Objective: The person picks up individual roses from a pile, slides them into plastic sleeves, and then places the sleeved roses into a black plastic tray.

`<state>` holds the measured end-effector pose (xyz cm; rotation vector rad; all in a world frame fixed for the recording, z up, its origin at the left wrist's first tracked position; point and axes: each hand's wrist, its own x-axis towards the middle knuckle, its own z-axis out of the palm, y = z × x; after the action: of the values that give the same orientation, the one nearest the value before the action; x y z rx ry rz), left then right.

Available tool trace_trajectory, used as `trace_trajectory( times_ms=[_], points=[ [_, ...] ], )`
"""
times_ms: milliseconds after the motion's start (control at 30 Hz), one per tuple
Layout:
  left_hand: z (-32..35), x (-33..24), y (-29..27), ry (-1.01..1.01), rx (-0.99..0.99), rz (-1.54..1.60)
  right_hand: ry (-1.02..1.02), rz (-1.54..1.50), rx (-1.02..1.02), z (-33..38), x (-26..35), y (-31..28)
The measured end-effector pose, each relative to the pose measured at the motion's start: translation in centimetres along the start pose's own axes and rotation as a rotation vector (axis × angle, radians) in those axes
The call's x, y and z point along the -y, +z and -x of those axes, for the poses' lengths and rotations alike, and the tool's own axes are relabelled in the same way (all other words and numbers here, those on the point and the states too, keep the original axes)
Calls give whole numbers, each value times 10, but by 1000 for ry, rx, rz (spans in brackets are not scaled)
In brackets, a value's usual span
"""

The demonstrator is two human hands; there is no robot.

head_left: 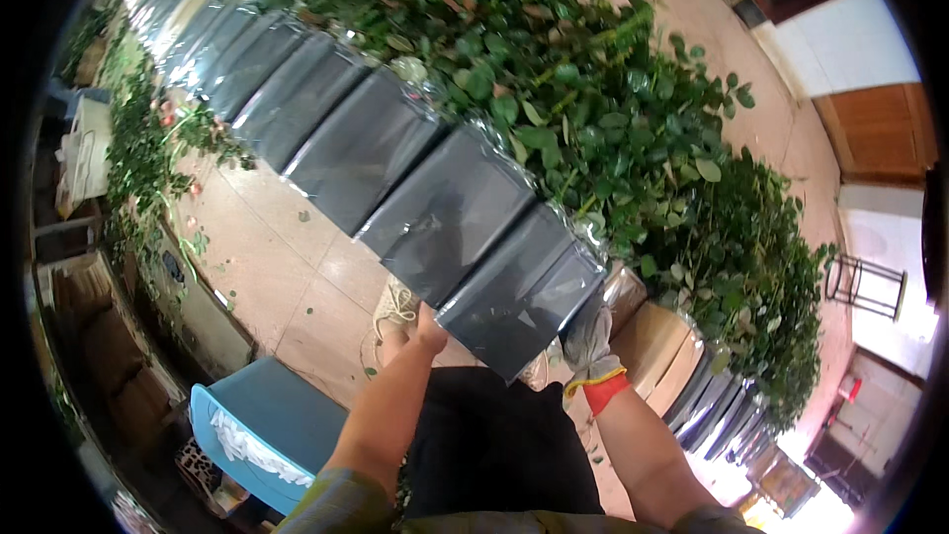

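Pale floor tiles (pixel 297 267) run under a long row of flower bundles (pixel 326 129), each wrapped in dark grey paper with clear plastic, and their green leaves (pixel 613 119) spill out on the far side. The nearest bundle (pixel 519 302) sits at the close end of that row. Just below its left corner, the bare left hand (pixel 427 328) presses up against the wrap; you cannot tell if its fingers are curled. By the bundle's right corner, the right hand (pixel 591 341) wears a grey work glove with a red cuff and grips the wrap's edge. Left of the bundle and lower down stands a blue bin (pixel 262 425). Right of it lies a brown box (pixel 647 341).
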<state>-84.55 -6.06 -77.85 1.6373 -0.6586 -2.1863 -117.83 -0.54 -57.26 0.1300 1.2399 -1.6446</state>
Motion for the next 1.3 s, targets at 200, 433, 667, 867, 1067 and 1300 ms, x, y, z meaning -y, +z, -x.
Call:
trace_trajectory(
  times_ms=[200,433,667,867,1067,1300],
  points=[
    [123,-193,157,-223,12,-1317,186,738,-153,-10,72,1],
    [288,-147,-11,-297,19,-1169,299,811,-26,51,151,126],
    [394,-106,-229,-146,-532,-717,415,815,119,90,154,324],
    [456,-127,-267,-338,-684,-133,511,925,313,102,103,493],
    [521,-290,-259,-199,-701,-422,650,860,433,140,42,648],
    [433,-90,-336,-247,-732,-785,1173,527,1134,142,-153,851]
  ],
)
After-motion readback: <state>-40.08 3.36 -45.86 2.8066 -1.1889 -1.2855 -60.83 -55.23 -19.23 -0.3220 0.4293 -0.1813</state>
